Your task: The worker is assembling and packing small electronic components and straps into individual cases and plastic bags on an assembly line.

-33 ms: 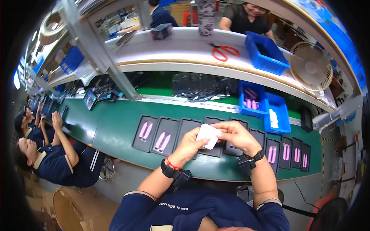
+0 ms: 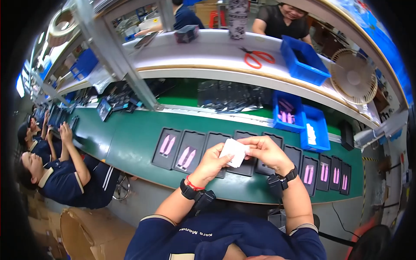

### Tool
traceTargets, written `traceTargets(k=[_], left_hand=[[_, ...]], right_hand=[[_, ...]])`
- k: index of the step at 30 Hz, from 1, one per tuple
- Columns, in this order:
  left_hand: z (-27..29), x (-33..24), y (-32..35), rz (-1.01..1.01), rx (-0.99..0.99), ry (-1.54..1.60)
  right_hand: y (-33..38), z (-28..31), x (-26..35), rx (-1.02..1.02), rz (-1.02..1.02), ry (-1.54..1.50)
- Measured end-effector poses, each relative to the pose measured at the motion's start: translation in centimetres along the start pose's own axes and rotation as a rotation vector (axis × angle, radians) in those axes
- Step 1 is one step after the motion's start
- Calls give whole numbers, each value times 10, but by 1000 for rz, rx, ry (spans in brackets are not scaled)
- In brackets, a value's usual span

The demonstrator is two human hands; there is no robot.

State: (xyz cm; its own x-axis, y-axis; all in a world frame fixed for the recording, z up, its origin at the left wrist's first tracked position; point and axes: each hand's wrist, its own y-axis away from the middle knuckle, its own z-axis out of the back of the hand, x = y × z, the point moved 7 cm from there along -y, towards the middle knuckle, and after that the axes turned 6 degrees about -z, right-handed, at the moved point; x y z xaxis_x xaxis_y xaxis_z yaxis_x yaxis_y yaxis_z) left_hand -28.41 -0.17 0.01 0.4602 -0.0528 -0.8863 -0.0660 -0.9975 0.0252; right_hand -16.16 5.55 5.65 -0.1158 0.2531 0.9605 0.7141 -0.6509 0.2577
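Over the row of black trays I hold a small stack of white cards; they may be labels, as their kind is not clear. My left hand is closed on the stack's left side, thumb on top. The fingertips of my right hand pinch its right edge. Pairs of slim pink pieces lie in the trays at the left end of the row, and more pink pieces in those at the right. My hands partly cover the middle trays.
Beyond the trays are a blue bin of pink pieces and a blue bin of white pieces. A shelf above bears red-handled scissors, another blue bin and a fan. Co-workers sit at left; another person stands opposite.
The surroundings sit slightly farther right in the picture, as my view has turned a little. Both hands keep hold of the white cards with hardly any movement.
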Motion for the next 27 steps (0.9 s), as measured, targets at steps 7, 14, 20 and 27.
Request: traceTargets(k=[7,14,20,27], left_hand=[[72,-20,55,-25,-194,168],[131,-37,91,-176,-292,205],[166,-40,113,-204,-424,178],[196,-54,139,-258,-485,186]], right_hand=[[-52,-65,-5,-58,59,180],[-87,-115,-16,19,43,205],[-106,-152,-21,86,24,79],[-135,-160,-35,-87,58,313]])
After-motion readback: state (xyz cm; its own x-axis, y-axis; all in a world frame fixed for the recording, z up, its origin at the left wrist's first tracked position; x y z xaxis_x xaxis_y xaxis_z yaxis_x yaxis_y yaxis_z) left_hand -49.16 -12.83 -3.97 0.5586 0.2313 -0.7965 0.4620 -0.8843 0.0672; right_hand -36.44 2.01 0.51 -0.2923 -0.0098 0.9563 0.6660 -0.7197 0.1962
